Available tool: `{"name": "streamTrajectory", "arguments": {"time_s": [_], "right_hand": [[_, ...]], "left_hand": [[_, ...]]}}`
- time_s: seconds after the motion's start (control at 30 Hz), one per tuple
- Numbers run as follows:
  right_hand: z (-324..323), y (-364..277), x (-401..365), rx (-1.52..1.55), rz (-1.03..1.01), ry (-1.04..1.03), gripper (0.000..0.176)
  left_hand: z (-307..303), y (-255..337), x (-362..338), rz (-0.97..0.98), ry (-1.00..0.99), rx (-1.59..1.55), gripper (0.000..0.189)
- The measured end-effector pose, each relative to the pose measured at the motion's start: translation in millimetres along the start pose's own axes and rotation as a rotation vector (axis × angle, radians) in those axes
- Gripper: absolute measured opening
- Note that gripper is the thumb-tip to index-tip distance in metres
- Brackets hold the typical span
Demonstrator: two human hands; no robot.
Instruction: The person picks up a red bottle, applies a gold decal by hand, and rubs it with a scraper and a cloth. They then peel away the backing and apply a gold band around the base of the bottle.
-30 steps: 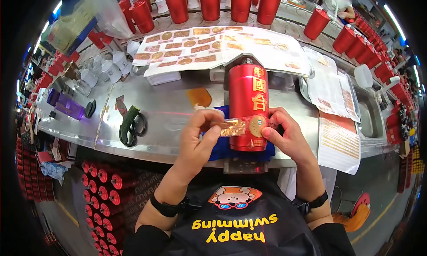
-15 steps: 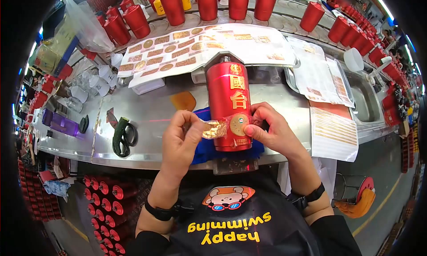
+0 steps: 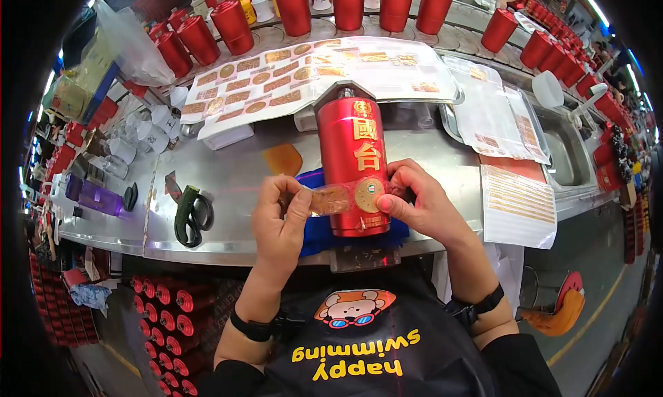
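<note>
A red bottle point(image 3: 351, 138) with gold characters lies tilted back against an angled metal rest point(image 3: 345, 86), its neck pointing away from me. On its lower front sits a round gold medallion point(image 3: 369, 195). My left hand point(image 3: 283, 214) pinches the left end of a clear film strip point(image 3: 330, 200) with a golden sheen, which runs across to the medallion. Against the bottle's right side is my right hand point(image 3: 418, 200), fingers curled round it and thumb pressed by the medallion's edge. A blue cloth point(image 3: 314, 235) lies under the bottle.
Behind the bottle lie white sheets of gold stickers point(image 3: 242, 86). Red bottles point(image 3: 349, 7) line a conveyor beyond. To the left are dark scissors point(image 3: 202, 214) and a purple bottle point(image 3: 97, 193). A striped sheet point(image 3: 518, 207) and a sink point(image 3: 570, 148) are at right.
The film strip now looks flatter and clearer, stretched left from the medallion. Both hands keep their holds. Bottles on the conveyor have shifted right, and white bottles show among them.
</note>
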State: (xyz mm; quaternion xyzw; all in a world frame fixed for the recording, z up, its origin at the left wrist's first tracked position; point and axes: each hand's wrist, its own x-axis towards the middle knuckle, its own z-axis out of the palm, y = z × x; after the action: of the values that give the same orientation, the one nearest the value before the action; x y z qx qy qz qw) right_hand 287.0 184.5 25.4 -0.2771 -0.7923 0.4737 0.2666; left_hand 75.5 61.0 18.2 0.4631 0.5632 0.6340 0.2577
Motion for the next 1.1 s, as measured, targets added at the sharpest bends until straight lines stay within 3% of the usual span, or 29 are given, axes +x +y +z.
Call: {"name": "streamTrajectory", "arguments": {"time_s": [0.47, 0.67, 0.9, 1.1], "right_hand": [[1, 6, -1, 0.016, -0.024, 0.015, 0.033], [1, 12, -2, 0.129, 0.022, 0.029, 0.039], [-1, -21, -2, -0.086, 0.068, 0.147, 0.05], [7, -16, 3, -0.066, -0.009, 0.082, 0.059]], "left_hand": [[6, -14, 1, -0.134, -0.022, -0.233, 0.011], [2, -12, 2, -0.173, 0.009, -0.337, 0.021], [3, -3, 2, -0.154, -0.135, -0.348, 0.028], [6, 3, 7, -0.115, -0.135, -0.361, 0.029]]}}
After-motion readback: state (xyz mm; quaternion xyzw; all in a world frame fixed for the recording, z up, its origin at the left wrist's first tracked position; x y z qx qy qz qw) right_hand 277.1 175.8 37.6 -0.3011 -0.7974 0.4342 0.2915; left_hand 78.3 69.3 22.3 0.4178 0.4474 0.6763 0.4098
